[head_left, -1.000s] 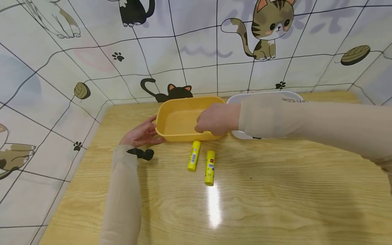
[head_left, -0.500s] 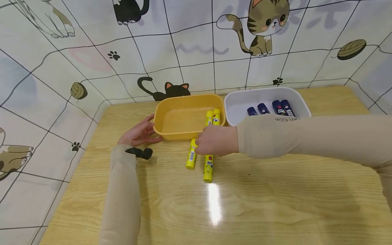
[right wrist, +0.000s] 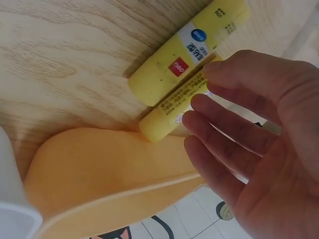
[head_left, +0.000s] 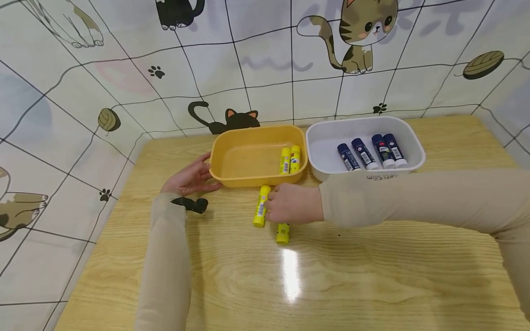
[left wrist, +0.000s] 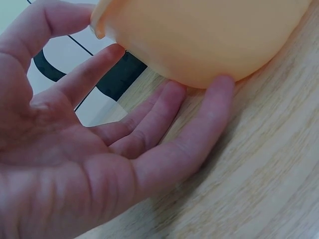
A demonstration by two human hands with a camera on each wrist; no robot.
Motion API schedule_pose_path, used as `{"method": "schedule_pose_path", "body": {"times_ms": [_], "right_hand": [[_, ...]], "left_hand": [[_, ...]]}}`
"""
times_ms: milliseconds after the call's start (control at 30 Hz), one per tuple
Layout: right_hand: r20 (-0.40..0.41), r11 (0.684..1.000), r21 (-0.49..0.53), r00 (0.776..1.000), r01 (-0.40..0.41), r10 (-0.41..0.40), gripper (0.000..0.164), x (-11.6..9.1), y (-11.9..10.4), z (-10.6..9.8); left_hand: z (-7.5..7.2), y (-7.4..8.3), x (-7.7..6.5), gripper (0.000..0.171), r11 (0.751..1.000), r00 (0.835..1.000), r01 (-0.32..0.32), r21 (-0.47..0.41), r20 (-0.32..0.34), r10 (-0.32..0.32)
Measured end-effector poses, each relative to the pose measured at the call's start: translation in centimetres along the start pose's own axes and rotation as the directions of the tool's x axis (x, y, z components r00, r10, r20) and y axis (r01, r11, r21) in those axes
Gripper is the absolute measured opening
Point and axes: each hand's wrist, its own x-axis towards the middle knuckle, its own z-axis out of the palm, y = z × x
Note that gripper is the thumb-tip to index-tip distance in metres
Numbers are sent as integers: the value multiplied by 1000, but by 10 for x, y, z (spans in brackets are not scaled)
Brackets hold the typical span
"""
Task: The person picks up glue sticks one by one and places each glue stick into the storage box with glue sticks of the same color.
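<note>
My left hand [head_left: 191,179] rests at the left end of a yellow plastic bin [head_left: 252,180]. In the left wrist view, its spread fingers [left wrist: 84,72] touch the bin's rim and outer wall [left wrist: 189,55]. My right hand [head_left: 293,204] hovers low over two yellow glue sticks lying on the table before the bin. Its loosely bent fingertips are at the left glue stick [head_left: 261,206]; no firm grip shows. The right glue stick [head_left: 283,233] is partly hidden beneath the hand. Two more yellow glue sticks [head_left: 290,160] lie inside the bin's right end.
A white bin [head_left: 327,133] stands right beside the yellow one and holds several dark blue-capped glue sticks [head_left: 364,154]. A cat-print wall covering [head_left: 269,59] rises behind both bins. The wooden table [head_left: 372,276] stretches toward the front.
My right hand has drawn back from inside the yellow bin to the glue sticks before it, baring two glue sticks in the bin. The left hand has stayed at the bin's end.
</note>
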Motion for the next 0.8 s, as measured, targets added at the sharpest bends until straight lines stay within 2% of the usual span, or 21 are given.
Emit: {"method": "schedule_pose_path", "body": {"times_ms": [167, 400, 667, 800], "right_hand": [[17, 999, 37, 1000, -11, 11, 25, 3, 1, 12], [26, 999, 17, 999, 35, -36, 30, 8, -1, 27], [-58, 997, 7, 996, 75, -74, 19, 12, -13, 40], [-91, 994, -13, 990, 107, -108, 19, 10, -22, 40]], "left_hand": [[1, 1, -2, 62, 1000, 1000, 0, -5, -7, 0], [5, 5, -5, 63, 1000, 1000, 13, -25, 16, -13], [1, 3, -4, 66, 1000, 1000, 9, -13, 22, -9], [3, 3, -6, 66, 1000, 1000, 13, -18, 21, -12]]}}
